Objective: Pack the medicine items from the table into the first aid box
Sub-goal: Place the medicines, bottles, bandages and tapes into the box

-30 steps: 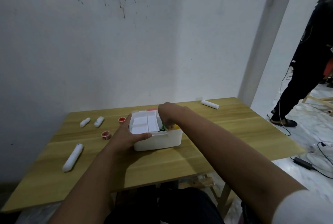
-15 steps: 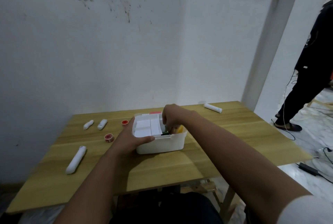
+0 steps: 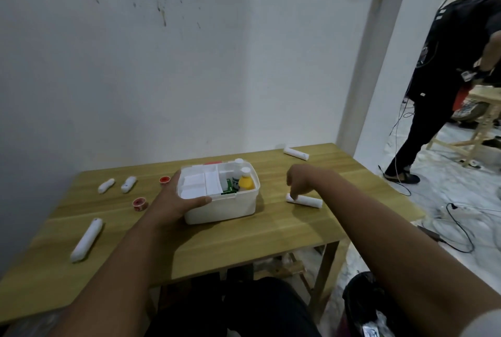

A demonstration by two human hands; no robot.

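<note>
The white first aid box [image 3: 225, 208] stands open in the middle of the wooden table [image 3: 244, 236]. Inside it are white packets, a green box, a yellow bottle [image 3: 246, 182] and a white bottle. My left hand [image 3: 173, 201] grips the box's left front corner, thumb over the rim. My right hand [image 3: 298, 182] hangs over a white bandage roll [image 3: 306, 201] to the right of the box, fingertips touching its left end. Another white roll [image 3: 296, 153] lies at the far right edge.
Left of the box lie two small white rolls [image 3: 106, 185] [image 3: 128, 183], two red tape rolls [image 3: 164, 180] [image 3: 140, 203] and a long white tube [image 3: 87, 239]. A person in black [image 3: 444, 79] stands at the right, with cables on the floor [image 3: 458, 228].
My right hand left the inside of the box and moved right, down onto the white roll. The left hand kept its hold on the box. The view shifted right.
</note>
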